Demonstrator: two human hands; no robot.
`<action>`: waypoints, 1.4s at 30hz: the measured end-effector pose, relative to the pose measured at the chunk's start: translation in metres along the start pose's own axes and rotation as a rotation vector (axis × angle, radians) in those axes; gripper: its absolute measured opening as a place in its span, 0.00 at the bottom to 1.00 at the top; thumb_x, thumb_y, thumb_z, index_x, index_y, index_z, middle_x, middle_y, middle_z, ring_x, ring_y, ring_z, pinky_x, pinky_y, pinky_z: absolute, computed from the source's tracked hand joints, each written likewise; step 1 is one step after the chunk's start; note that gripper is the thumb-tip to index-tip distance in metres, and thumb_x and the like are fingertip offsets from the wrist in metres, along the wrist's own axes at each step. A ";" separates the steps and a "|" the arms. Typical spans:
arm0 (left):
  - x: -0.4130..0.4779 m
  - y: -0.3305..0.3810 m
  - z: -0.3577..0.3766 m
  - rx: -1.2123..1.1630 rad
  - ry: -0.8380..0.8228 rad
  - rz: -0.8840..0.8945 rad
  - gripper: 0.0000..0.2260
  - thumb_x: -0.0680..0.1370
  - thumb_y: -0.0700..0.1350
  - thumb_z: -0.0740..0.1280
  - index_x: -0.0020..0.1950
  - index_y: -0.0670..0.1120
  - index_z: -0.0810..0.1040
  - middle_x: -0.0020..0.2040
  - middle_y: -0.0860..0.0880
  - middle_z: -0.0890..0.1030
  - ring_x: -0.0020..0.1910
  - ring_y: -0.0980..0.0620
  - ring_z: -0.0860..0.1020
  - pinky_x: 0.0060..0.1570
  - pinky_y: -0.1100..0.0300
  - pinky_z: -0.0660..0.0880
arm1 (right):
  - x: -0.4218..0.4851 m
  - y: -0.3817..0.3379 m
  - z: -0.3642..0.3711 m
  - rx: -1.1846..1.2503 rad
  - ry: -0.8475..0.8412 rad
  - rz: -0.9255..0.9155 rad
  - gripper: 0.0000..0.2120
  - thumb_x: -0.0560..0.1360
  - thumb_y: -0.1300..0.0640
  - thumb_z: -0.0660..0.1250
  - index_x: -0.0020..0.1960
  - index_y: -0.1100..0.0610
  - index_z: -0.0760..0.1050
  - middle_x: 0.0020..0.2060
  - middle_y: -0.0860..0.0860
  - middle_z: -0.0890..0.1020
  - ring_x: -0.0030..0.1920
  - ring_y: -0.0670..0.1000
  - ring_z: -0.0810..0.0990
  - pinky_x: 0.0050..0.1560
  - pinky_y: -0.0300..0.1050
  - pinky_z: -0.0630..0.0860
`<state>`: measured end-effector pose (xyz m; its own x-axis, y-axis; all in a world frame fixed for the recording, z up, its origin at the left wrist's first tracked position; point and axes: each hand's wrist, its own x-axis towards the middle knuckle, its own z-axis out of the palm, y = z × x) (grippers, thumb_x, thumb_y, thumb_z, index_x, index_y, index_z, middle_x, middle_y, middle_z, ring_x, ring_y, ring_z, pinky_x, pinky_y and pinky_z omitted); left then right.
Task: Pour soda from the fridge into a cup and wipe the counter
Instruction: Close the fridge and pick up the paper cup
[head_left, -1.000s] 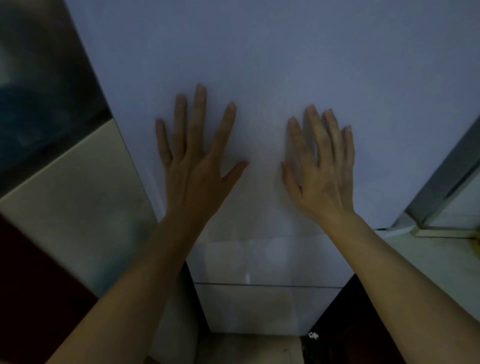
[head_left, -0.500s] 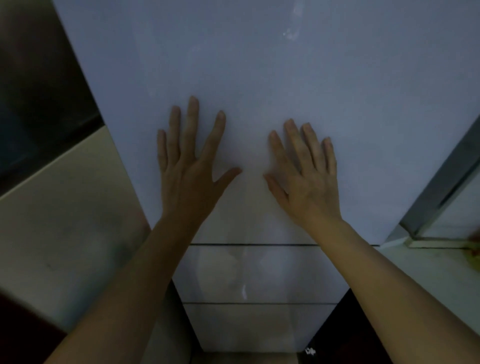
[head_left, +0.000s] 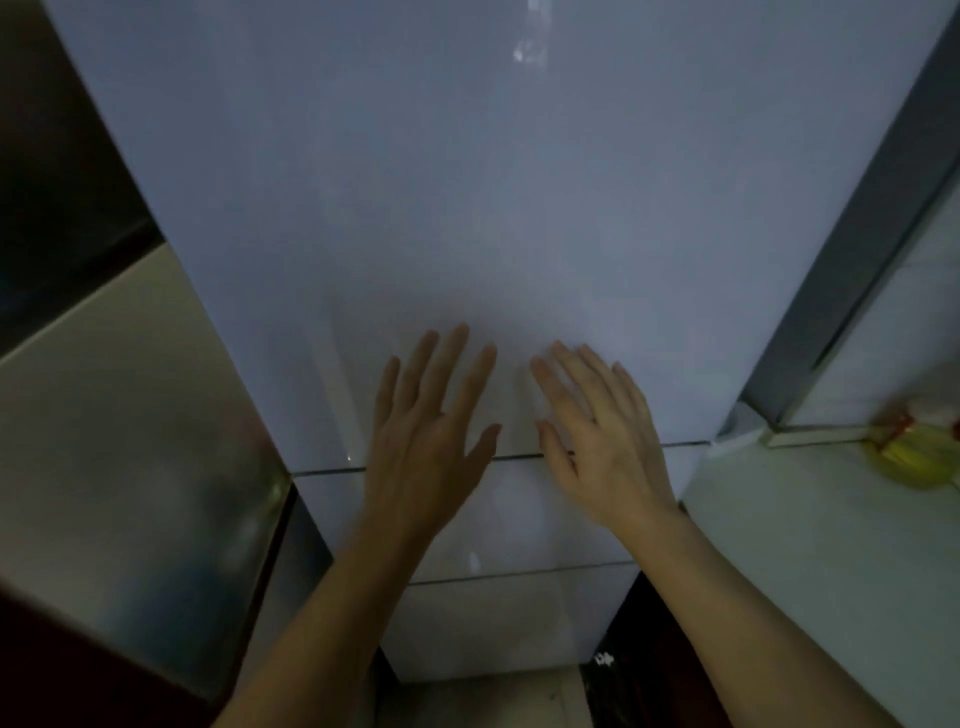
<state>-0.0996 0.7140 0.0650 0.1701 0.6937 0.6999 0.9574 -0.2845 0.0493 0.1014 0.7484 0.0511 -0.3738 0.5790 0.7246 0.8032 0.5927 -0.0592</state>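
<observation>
Two hands up in front of the closed fridge door (head_left: 467, 208): left hand (head_left: 421, 457) and right hand (head_left: 602, 447), side by side, close together, backs to the camera. On both, fingers (head_left: 451, 364) straight and spread, released, grasping nothing. Fingertips over the lower part of the upper panel, palms across the seam to the panel below. Can't tell whether pressing on the surface or just off it; slight blur. White and glossy, all three front panels shut, so contents hidden. Second seam lower down, level with the forearms. Pale worktop (head_left: 805, 545) just right of the fridge door, close against its side. Yellowish lump with a red bit (head_left: 914, 457) on the worktop at the far right edge, below a grey frame (head_left: 857, 260); too blurred to identify. Pale panel (head_left: 130, 441) to the left.
</observation>
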 end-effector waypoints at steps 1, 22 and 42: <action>-0.009 0.006 0.006 -0.019 -0.029 0.024 0.32 0.77 0.53 0.69 0.79 0.49 0.62 0.80 0.45 0.60 0.79 0.43 0.58 0.73 0.39 0.59 | -0.014 0.001 0.001 0.001 -0.033 0.040 0.26 0.79 0.55 0.63 0.77 0.54 0.64 0.76 0.55 0.65 0.76 0.57 0.62 0.74 0.61 0.59; 0.009 0.247 0.114 -0.462 -0.448 0.382 0.27 0.77 0.56 0.60 0.74 0.49 0.70 0.72 0.47 0.73 0.72 0.44 0.70 0.68 0.44 0.70 | -0.212 0.124 -0.119 -0.265 -0.205 0.785 0.25 0.79 0.47 0.57 0.75 0.52 0.66 0.73 0.55 0.69 0.74 0.57 0.66 0.74 0.60 0.61; -0.003 0.467 0.149 -0.942 -0.673 1.035 0.27 0.76 0.57 0.57 0.74 0.52 0.70 0.73 0.53 0.72 0.72 0.50 0.68 0.71 0.46 0.66 | -0.335 0.098 -0.232 -0.742 -0.057 1.593 0.26 0.79 0.42 0.53 0.75 0.50 0.66 0.71 0.53 0.72 0.74 0.55 0.66 0.74 0.59 0.62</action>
<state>0.3822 0.6774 -0.0208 0.9583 0.0240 0.2847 -0.0832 -0.9298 0.3587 0.4130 0.4828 -0.0386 0.9142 0.3156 0.2541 0.3866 -0.8674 -0.3133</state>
